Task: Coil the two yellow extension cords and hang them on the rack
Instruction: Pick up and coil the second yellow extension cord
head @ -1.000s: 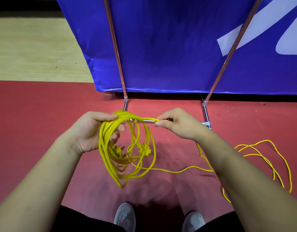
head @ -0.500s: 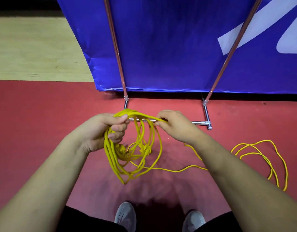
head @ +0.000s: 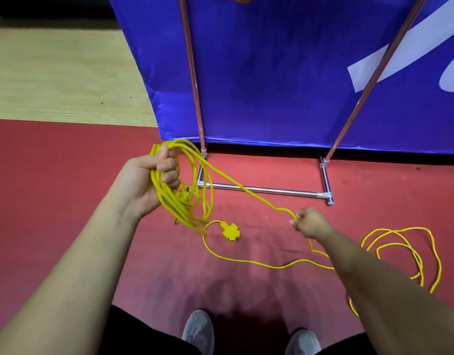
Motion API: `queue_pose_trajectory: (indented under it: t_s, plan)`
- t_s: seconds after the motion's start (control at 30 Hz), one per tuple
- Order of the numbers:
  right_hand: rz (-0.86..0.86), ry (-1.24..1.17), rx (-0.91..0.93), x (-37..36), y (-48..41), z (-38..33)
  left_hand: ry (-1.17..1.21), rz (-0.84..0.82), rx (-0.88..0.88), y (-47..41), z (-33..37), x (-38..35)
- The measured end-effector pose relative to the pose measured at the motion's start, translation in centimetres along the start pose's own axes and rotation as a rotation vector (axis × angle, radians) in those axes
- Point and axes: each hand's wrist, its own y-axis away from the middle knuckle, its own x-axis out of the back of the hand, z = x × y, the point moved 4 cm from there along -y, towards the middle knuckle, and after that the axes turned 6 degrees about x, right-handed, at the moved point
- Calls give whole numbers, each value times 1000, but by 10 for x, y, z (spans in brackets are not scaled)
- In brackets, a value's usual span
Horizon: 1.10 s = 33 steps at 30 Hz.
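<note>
Red floor [head: 67, 201] lies under a metal rack [head: 272, 191] and a blue banner [head: 272, 73]. The left hand [head: 146, 183] has its grip tight round the coiled yellow cord [head: 185, 203]. The right hand [head: 310, 222] pinches 1 strand. Loose loops [head: 400, 242] and a yellow socket end [head: 230, 230] lie on the floor.

Underfoot, red floor [head: 54, 201]. Upper left, pale wood flooring [head: 54, 73] adjoins it. Behind, a blue banner [head: 272, 73] with white marking [head: 410, 52]; dark shadow beneath its lower edge.
</note>
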Motion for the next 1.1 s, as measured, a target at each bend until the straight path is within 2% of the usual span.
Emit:
queue_pose_trajectory:
  t_s: [0.1,0.2,0.27,0.33,0.4,0.43,0.47,0.53,0.6,0.67,0.77,0.8,0.83,0.93,1.0,1.1]
  plan:
    - [58,-276,-64,-8,2,-15,-132,112,19,-2,-6,3]
    - [63,-93,128,1,5,-54,-259,173,64,-3,-11,0]
    - [-63,10,277,14,23,-90,-357,196,103,-1,-16,-3]
    - [-293,46,411,26,50,-126,-432,181,137,1,-25,-9]
    - [-479,-62,526,37,80,-158,-493,104,176,2,-37,-17]
    - [-507,-192,579,41,91,-171,-512,55,202,3,-44,-23]
    - [-475,-347,620,47,97,-182,-523,9,226,3,-51,-27]
    - [-285,-612,653,58,96,-192,-520,-72,247,6,-57,-37]
    - [-185,-750,656,65,89,-190,-488,-117,224,7,-53,-42]
    - [-216,-657,663,66,77,-172,-371,-119,228,7,-45,-40]
    - [-268,-187,573,54,57,-117,-190,-74,228,8,-33,-30]
    - [-250,-155,522,51,50,-98,-159,-64,226,9,-29,-26]
    - [-224,-244,469,49,45,-84,-152,-57,233,9,-26,-22]
    - [-84,-710,401,52,40,-76,-288,-25,292,12,-24,-20]
    - [6,-749,438,57,40,-88,-352,27,334,13,-28,-20]
    - [29,-704,514,59,45,-107,-324,70,384,12,-31,-16]
